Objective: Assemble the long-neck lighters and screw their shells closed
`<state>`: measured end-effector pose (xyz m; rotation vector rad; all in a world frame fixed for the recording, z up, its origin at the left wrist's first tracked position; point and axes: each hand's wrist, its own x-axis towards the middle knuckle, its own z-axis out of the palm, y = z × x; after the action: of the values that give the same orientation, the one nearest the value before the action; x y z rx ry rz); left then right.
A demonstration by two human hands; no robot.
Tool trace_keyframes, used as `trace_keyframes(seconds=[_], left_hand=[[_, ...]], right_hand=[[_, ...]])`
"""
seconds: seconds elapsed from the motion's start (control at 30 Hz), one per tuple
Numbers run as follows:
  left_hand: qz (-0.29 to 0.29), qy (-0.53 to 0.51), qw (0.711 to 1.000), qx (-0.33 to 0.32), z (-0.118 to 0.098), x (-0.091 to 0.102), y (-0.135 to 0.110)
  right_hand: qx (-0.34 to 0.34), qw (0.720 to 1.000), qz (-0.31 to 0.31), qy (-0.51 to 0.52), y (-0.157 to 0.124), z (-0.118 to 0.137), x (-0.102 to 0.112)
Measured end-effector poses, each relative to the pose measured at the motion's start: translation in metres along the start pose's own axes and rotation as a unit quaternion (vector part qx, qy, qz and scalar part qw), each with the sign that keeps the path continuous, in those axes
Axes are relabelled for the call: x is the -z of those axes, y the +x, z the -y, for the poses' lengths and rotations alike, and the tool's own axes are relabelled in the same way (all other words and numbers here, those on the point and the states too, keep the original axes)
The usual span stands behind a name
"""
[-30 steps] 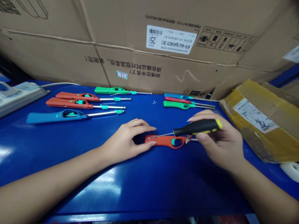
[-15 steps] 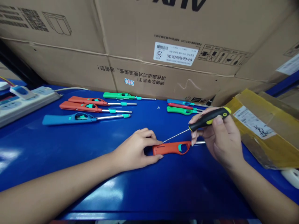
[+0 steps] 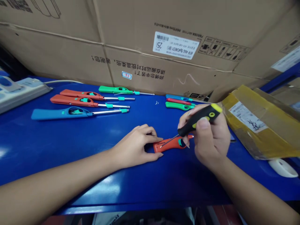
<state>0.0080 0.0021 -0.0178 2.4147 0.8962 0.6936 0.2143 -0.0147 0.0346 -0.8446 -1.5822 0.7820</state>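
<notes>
An orange long-nosed lighter [image 3: 170, 143] lies flat on the blue table [image 3: 70, 147]. My left hand [image 3: 137, 147] pinches its butt end between thumb and fingers. My right hand [image 3: 208, 137] is wrapped round the black and yellow handle of a screwdriver [image 3: 199, 120]. The thin metal shaft slants down to the left, and its tip rests on the lighter's body close to my left fingertips. The lighter's metal nose is hidden behind my right hand.
Several more lighters lie at the back: a blue [image 3: 67, 113], two orange [image 3: 77, 100] and a green [image 3: 117, 90] on the left, three smaller ones [image 3: 180, 102] on the right. Large cardboard boxes [image 3: 150, 43] wall the back. A taped yellow parcel [image 3: 255, 122] sits right, a power strip [image 3: 16, 92] left.
My right hand has tilted the screwdriver from level to a downward slant and brought its tip onto the lighter's body. My left hand has kept hold of the lighter's butt end.
</notes>
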Motion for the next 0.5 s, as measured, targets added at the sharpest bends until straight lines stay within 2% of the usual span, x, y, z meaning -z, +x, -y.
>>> trace_keyframes(seconds=[0.1, 0.5], left_hand=[[-0.002, -0.012, 1.0, 0.004, 0.001, -0.001, 0.001], [-0.001, -0.022, 1.0, -0.002, 0.003, -0.001, 0.001]], right_hand=[[0.035, 0.999, 0.01, 0.009, -0.007, -0.007, 0.003], [0.045, 0.997, 0.059, -0.001, -0.012, -0.015, 0.006]])
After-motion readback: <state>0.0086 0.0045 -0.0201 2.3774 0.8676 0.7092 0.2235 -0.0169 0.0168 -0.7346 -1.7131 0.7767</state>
